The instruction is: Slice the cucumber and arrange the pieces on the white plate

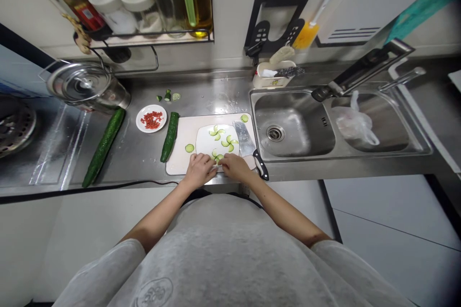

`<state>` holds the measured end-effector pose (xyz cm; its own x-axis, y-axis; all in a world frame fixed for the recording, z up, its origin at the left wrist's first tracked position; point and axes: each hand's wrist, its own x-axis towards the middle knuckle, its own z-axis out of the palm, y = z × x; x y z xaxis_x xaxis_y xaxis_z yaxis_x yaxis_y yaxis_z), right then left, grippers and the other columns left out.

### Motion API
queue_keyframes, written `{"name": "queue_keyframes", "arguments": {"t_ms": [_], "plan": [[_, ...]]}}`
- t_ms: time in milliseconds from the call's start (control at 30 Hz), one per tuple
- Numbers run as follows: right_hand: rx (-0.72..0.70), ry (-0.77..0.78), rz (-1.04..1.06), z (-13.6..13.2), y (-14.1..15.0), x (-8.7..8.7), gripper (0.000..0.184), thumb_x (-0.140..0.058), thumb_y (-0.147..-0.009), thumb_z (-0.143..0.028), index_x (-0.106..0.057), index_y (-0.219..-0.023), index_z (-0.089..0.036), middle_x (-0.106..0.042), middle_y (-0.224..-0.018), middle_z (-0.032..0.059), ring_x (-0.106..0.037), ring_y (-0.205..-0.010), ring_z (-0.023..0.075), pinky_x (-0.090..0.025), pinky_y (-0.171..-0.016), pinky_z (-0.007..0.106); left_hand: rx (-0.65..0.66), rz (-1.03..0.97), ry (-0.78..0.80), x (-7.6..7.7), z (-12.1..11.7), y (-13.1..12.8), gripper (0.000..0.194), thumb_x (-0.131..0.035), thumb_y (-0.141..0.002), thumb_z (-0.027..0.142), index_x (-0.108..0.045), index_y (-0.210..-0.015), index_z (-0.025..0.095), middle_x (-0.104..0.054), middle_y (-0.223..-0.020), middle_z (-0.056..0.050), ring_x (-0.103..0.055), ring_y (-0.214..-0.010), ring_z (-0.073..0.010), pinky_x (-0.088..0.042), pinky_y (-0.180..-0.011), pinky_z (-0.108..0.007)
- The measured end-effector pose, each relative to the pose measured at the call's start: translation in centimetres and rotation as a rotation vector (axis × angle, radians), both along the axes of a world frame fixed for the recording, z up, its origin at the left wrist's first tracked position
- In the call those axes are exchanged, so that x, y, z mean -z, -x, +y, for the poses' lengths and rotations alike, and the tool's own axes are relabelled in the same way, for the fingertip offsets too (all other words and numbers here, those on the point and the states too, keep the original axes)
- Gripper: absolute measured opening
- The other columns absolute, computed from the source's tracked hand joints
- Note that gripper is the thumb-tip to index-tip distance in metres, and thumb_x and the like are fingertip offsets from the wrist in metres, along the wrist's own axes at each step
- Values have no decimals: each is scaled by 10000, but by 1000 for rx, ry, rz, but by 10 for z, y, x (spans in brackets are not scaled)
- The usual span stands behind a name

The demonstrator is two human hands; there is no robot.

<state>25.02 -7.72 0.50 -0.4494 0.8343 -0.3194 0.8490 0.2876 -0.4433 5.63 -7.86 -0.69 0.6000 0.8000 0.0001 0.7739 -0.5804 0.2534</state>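
Note:
Both hands are at the near edge of a white square plate (204,140) on a pale cutting board (185,127). My left hand (199,171) has its fingers bent over the plate's rim; what is in them is hidden. My right hand (235,168) pinches a cucumber slice (218,158) between its fingertips. Farther back on the plate, thin curved cucumber slices form two pinwheel shapes, one a cucumber pinwheel (229,143) at the right. A cleaver (245,139) lies on the board beside the plate, its black handle over the edge. A cucumber round (189,148) lies left of the plate.
A cut cucumber (170,137) rests against the board's left edge, a longer cucumber (104,147) farther left. A small plate (139,125) bears chopped red bits. Cucumber ends (167,96) lie behind. The double sink (293,127) is right; a lidded pot (108,91) stands left.

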Motion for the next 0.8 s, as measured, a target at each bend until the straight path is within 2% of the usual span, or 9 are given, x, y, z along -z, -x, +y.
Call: {"name": "queue_keyframes", "arguments": {"t_ms": [133,233,333,467,567,667,733,800], "plan": [[-32,-5,-18,-6,-2,1,328,-443,-910,-205,-694,-1117,-244,-618,-937,73,-537,-881,182,-335,-724,266,14,-24,10,3,-5,3,297,-471,-897,390,-647,-1109,277,-605,-997,-83,-483,-932,-228,-277,-800,-387],[-34,-9,-10,-9,-2,1,350,-431,-917,-202,-679,-1156,-263,-612,-930,67,-530,-880,180,-335,-728,268,28,-30,6,5,-6,4,284,-452,-909,364,-664,-1086,298,-608,-996,-74,-487,-927,-220,-274,-800,-387],[-29,-4,5,-9,-3,1,328,-437,-909,-194,-699,-1100,-237,-613,-931,67,-529,-888,179,-338,-731,269,29,-37,0,6,-6,6,288,-436,-918,355,-676,-1068,299,-617,-1013,-73,-489,-932,-217,-273,-802,-387],[68,-30,26,-5,-9,-2,326,-424,-914,-188,-679,-1116,-202,-616,-962,75,-528,-924,180,-349,-756,267,-24,-59,-4,8,-6,8,312,-450,-911,374,-658,-1130,296,-613,-1055,-81,-487,-958,-223,-281,-809,-384],[168,-41,3,1,-15,-7,332,-417,-919,-187,-662,-1144,-191,-615,-1006,83,-522,-956,186,-356,-760,266,-18,-72,6,8,-9,7,302,-469,-903,382,-662,-1127,320,-604,-1092,-80,-488,-975,-223,-284,-831,-391],[185,-53,-29,6,-17,-10,330,-420,-921,-193,-669,-1138,-203,-612,-1006,83,-518,-955,195,-357,-756,272,-2,-89,23,7,-12,6,286,-499,-892,388,-674,-1107,319,-602,-1109,-83,-492,-992,-227,-294,-846,-398],[162,-62,-42,7,-16,-11,331,-420,-922,-191,-679,-1128,-210,-608,-988,83,-514,-945,198,-356,-763,278,-36,-126,26,8,-12,6,294,-515,-884,406,-672,-1114,313,-603,-1112,-82,-500,-997,-228,-308,-854,-401],[133,-66,-56,7,-13,-10,334,-421,-924,-194,-687,-1125,-213,-599,-978,90,-506,-939,204,-354,-769,286,-141,-182,28,9,-10,8,312,-523,-878,423,-664,-1128,301,-601,-1110,-80,-509,-1000,-230,-329,-860,-401]]}}
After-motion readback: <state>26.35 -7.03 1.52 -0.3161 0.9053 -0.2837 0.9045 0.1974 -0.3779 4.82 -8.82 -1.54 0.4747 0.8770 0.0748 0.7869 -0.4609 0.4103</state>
